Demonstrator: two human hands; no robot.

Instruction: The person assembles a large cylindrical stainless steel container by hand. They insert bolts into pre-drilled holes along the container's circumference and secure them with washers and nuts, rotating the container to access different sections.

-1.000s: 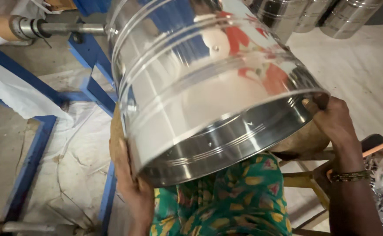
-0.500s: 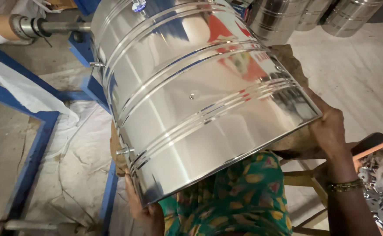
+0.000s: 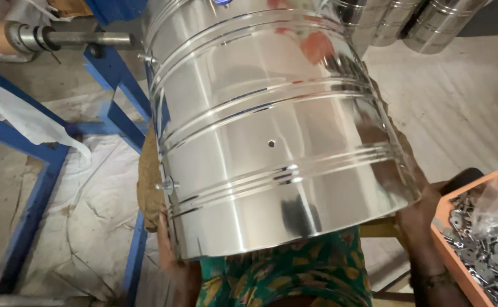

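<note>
A large shiny steel drum with ribbed bands lies tilted across my lap, its open rim toward me. A small hole shows in its side, and a rivet or bolt sticks out near the left edge. My left hand grips the rim at the lower left, mostly hidden behind the drum. My right hand holds the rim at the lower right. My patterned green clothing shows below the drum.
An orange tray of several small metal pieces sits at the lower right. A blue metal frame with a steel shaft stands to the left. More steel vessels rest at the top right. White sheeting covers the floor.
The drum has rotated and swung upright-ish: the open rim that faced me is now turned down, the side wall with the hole faces the camera. The orange tray came into view.
</note>
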